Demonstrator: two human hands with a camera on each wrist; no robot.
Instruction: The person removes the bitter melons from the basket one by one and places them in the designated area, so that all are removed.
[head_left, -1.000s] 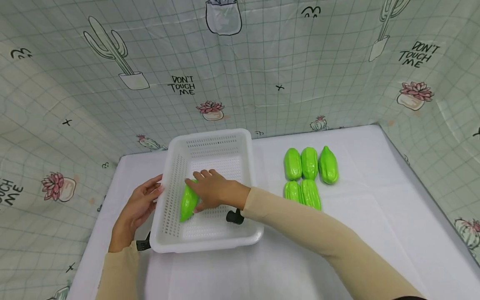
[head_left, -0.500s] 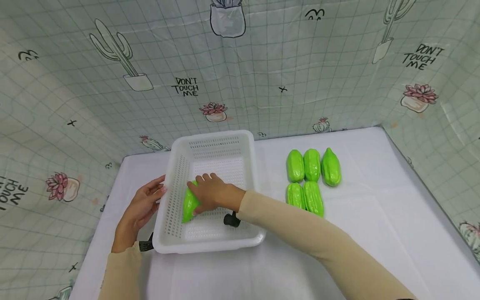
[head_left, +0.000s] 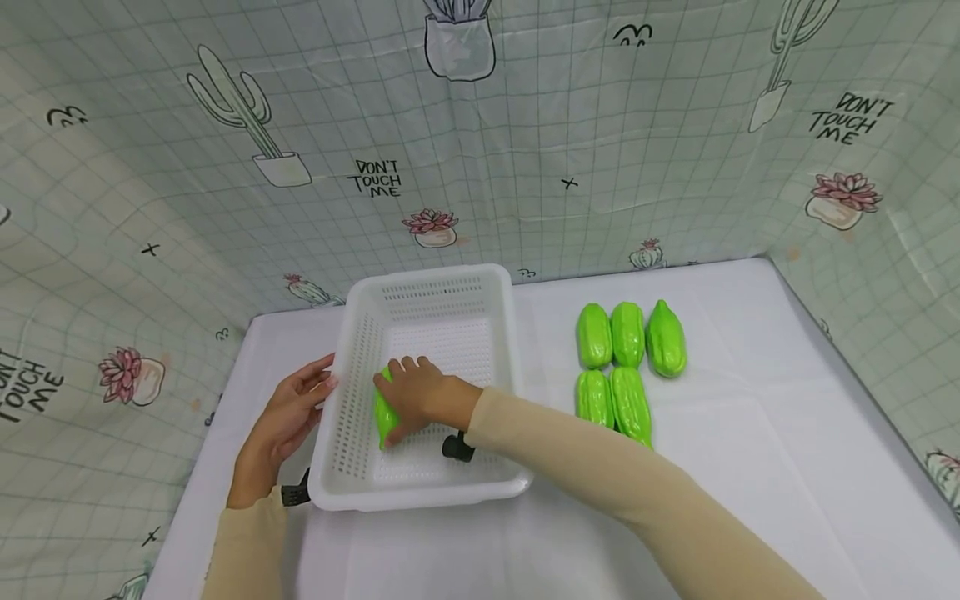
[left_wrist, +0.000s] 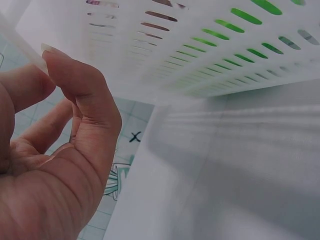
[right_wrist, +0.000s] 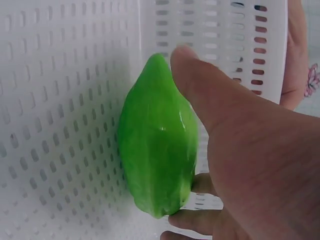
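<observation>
A white plastic basket (head_left: 420,497) with slotted walls stands at the left of the table. My left hand (head_left: 288,412) pinches its left rim, and the left wrist view shows thumb and forefinger meeting on the rim (left_wrist: 32,47). Inside the basket my right hand (head_left: 420,393) grips a glossy green ridged fruit (head_left: 383,412), pointed at one end. In the right wrist view the thumb lies along the pointed end of the green fruit (right_wrist: 159,135) and the fingertips touch its other end. The palm partly covers the fruit in the head view.
Several similar green fruits (head_left: 628,335) lie in two rows on the white tablecloth (head_left: 720,433), right of the basket. Patterned fabric (head_left: 495,150) hangs behind and at both sides. A black wrist camera (head_left: 457,447) overlaps the basket's inside.
The green fruit under my right hand has turned more lengthwise, its pointed end shifting right. My left hand keeps its hold on the rim. The head view has shifted slightly.
</observation>
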